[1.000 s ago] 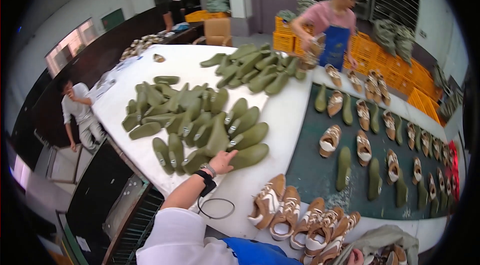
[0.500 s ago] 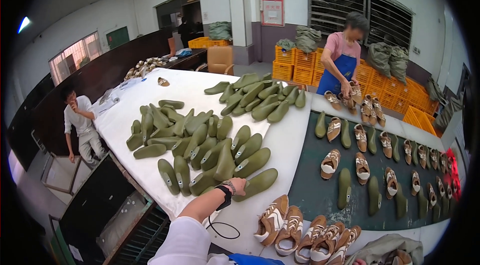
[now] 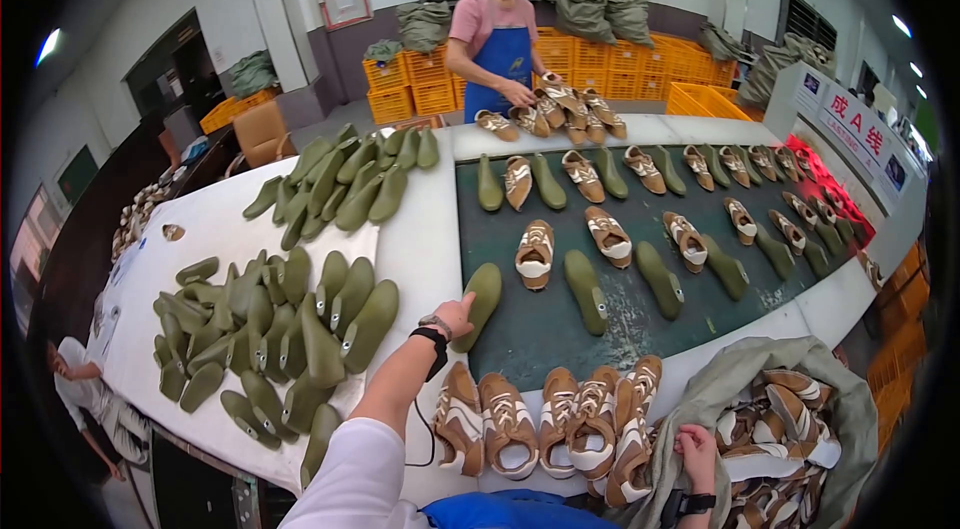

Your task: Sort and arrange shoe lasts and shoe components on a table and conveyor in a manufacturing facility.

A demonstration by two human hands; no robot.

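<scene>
In the head view, the left forearm reaches forward and slightly right from the lower edge, wrist nearly straight; the left hand point(image 3: 455, 318) has its fingers closed on the side of a green shoe last point(image 3: 482, 301). That last is at the left border of the dark green surface point(image 3: 520, 344), beside the white counter point(image 3: 420, 229). The right forearm points upward near the lower edge; the right hand point(image 3: 697, 453) curls its fingers by the sack point(image 3: 852, 399) of tan shoes point(image 3: 795, 419), their grip unclear.
</scene>
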